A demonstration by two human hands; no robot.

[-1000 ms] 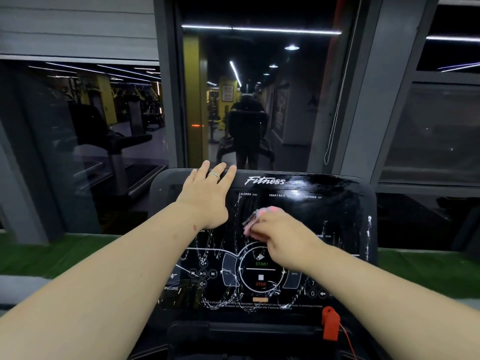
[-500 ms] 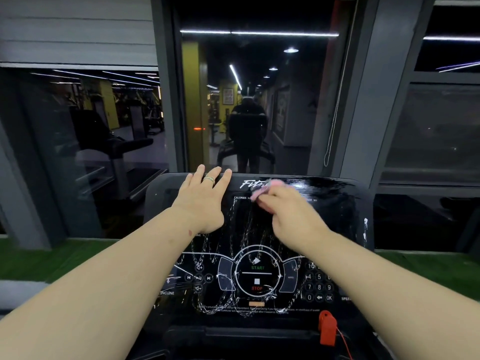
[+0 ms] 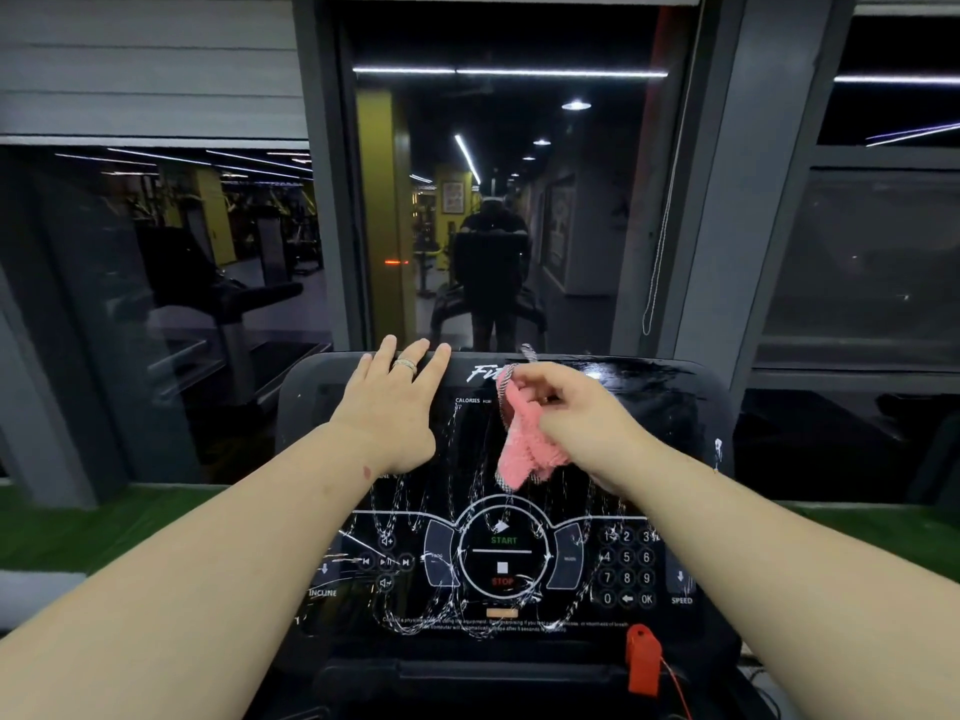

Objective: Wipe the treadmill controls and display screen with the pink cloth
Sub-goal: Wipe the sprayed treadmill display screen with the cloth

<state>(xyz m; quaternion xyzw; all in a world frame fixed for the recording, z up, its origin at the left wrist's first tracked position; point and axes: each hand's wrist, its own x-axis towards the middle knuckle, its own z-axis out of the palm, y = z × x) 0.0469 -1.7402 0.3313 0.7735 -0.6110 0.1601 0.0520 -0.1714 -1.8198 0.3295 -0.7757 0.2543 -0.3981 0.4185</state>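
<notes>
Console glossy black, white-streaked | left hand flat on it | right hand pinching pink cloth | window behind

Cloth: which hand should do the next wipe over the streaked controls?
Right. The right hand already pinches the cloth above the controls; the left hand lies flat on the console top, bracing.
</notes>
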